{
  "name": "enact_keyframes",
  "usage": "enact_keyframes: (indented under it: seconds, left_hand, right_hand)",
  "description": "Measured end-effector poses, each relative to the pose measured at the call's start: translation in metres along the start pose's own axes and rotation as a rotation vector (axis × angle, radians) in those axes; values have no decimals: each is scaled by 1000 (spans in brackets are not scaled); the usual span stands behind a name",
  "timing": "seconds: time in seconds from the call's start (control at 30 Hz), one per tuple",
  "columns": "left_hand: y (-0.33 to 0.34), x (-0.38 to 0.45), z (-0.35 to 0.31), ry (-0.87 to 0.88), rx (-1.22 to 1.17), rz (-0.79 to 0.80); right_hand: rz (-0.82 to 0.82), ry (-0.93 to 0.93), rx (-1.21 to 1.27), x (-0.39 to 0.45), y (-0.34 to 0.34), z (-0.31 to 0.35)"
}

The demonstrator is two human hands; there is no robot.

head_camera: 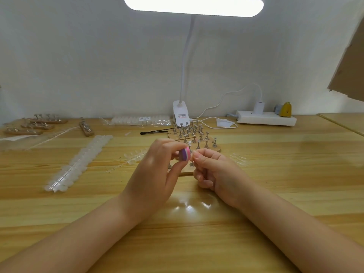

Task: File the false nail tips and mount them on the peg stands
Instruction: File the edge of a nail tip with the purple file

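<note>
— Forearms come in from the bottom corners of the frame and meet at the centre, over the wooden table (275, 194). What does each hand have?

— The left hand (155, 170) has its thumb and fingers curled round a small file block (185, 153) with pink and purple stripes; its grip is clamped on that block. The right hand (214, 170) has forefinger and thumb pinched together just beside the block. Whatever it pinches is too small to make out, though a clear nail tip (190, 145) seems to stand just above the fingertips, against the block.

— And directly behind the hands?

— A wooden peg stand (187, 170) lies partly hidden under them, one metal peg showing between the two hands. Further back, at the centre, more peg stands (197, 136) are grouped close together, their pegs upright.

— Where are the spare tips?

— A long strip of clear nail tips (76, 164) runs diagonally across the left middle of the frame. A shorter strip (136, 156) lies just left of the left hand, and another (239, 159) just right of the right hand. A bagged set of tips (141, 120) sits near the wall, upper centre-left.

— Anything else far back?

— A black brush (155, 132) lies left of the grouped stands. Four more stands (41, 126) sit at the far left. A white clip lamp (181, 115) is at the table's back edge, its lit head at the top of the frame. A white power strip (266, 119) lies to the right, with a small yellow object (285, 109) on it.
</note>
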State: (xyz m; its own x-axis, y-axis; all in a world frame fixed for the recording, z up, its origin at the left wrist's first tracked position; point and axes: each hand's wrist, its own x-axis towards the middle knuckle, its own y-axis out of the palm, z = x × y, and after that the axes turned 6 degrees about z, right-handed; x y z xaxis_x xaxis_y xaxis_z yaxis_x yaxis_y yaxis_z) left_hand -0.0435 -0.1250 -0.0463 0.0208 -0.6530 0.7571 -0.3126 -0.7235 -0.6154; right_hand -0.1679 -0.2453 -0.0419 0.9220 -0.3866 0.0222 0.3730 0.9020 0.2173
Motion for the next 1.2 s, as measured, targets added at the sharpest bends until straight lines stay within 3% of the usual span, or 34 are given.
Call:
enact_keyframes:
  seconds: [0.13, 0.3, 0.43, 0.57, 0.7, 0.87, 1.07, 1.2]
  left_hand:
    - [3, -4, 2, -64, -15, 76]
    - [2, -2, 0, -78, -79, 24]
    - [4, -5, 1, -92, -35, 120]
    - [0, -2, -2, -70, -46, 10]
    - [3, -5, -2, -116, 53, 65]
    - [1, -3, -2, -119, 97, -56]
    - [3, -6, 1, -194, 177, -25]
    - [1, -4, -2, -87, 141, -108]
  right_hand:
    - [17, -12, -2, -1, -1, 1]
    - [10, -35, -6, 0, 1, -1]
    - [31, -39, -11, -1, 1, 0]
    - [13, -37, -4, -1, 1, -1]
    - [-4, -23, 10, -1, 1, 0]
    - [-30, -30, 7, 0, 2, -1]
    - [-35, -30, 1, -1, 1, -1]
    - [-37, -43, -10, 0, 1, -3]
